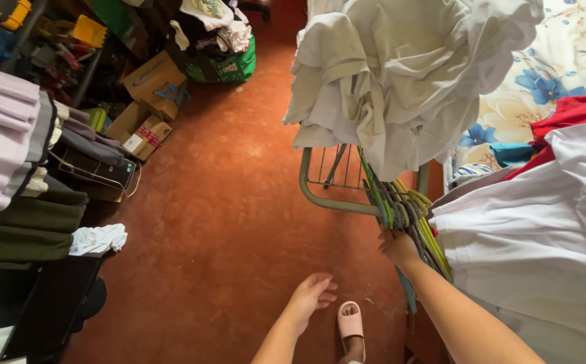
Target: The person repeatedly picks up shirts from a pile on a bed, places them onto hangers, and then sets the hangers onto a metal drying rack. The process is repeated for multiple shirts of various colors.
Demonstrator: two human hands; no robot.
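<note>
My right hand point(397, 247) reaches into a bundle of green and yellow clothes hangers point(407, 209) hanging off a metal rack point(320, 195); its fingers are among the hangers and seem to grip them. A heap of white clothes point(401, 74) is piled on top of the rack. My left hand point(312, 296) hangs free over the red floor, fingers loosely apart, holding nothing. A pink slipper point(350, 322) on my foot shows just below it.
A white garment point(542, 229) and a red one point(572, 114) lie on a flowered bedsheet point(576, 54) at right. Folded clothes point(17, 168), a white cloth point(98, 239), cardboard boxes point(148, 101) and a green bag point(229, 64) line the left and far side.
</note>
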